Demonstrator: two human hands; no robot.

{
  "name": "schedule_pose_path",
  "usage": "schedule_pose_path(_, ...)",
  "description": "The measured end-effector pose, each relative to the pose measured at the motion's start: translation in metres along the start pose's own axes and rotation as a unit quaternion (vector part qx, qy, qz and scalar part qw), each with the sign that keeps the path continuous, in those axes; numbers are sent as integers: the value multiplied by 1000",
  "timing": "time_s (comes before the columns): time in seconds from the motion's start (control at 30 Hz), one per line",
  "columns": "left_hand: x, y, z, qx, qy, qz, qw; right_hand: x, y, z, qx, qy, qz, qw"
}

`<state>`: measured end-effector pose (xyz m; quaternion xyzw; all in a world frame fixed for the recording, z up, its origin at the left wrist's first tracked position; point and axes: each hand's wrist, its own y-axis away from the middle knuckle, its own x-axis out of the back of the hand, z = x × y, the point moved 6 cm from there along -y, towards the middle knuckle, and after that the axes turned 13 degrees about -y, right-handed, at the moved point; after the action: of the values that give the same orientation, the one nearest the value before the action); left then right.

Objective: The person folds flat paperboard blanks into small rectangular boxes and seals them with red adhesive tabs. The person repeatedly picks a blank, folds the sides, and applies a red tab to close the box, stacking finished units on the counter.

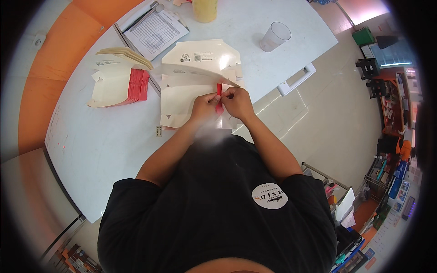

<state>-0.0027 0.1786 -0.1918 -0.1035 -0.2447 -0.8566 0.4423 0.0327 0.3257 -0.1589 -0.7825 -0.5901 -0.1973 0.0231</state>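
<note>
Both my hands are at the right side of a cream paper food box [180, 95], partly folded, on the table in front of me. My left hand [205, 108] has its fingers closed on a red flap [219, 89] of that box. Pinched against the same flap from the other side is my right hand [238, 103]. A raised panel of the box stands just beyond my fingers, and a flat cream sheet [209, 53] lies behind it. My fingertips partly hide the red flap, and a blur covers the near edge.
A nested stack of folded boxes with red sides [138, 85] stands at the left. Farther back are a clipboard with a grid sheet [154, 32], a yellow-filled container [205, 10] and a clear cup [276, 36]. A white handle [297, 80] juts from the table's right edge.
</note>
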Motion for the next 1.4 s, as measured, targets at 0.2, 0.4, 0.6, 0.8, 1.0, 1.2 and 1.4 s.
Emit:
schedule_pose_path(0.2, 4, -13, -8, -8, -21, 19, 1000, -11, 17, 2, 104, -32, -48, 993)
schedule_pose_path(0.4, 21, 5, 45, -129, -203, 91, 966, 1, 17, 65, -68, -208, -117, 969)
schedule_pose_path(0.6, 85, 82, 121, -138, -108, 92, 980, -1, 16, 75, -50, -192, -115, 973)
schedule_pose_path(0.8, 212, 198, 164, -185, -64, 268, 943, 2, 19, 70, -5, -158, -106, 982)
schedule_pose_path(1.0, 304, 173, 146, -124, -328, 487, 800, 1, 19, 63, -23, -154, -115, 981)
schedule_pose_path(1.2, 334, 4, -24, 19, -502, 249, 828, -2, 18, 64, -7, -136, -119, 984)
schedule_pose_path(1.4, 264, -8, -34, 54, -378, 240, 893, 0, 22, 67, -21, -142, -102, 984)
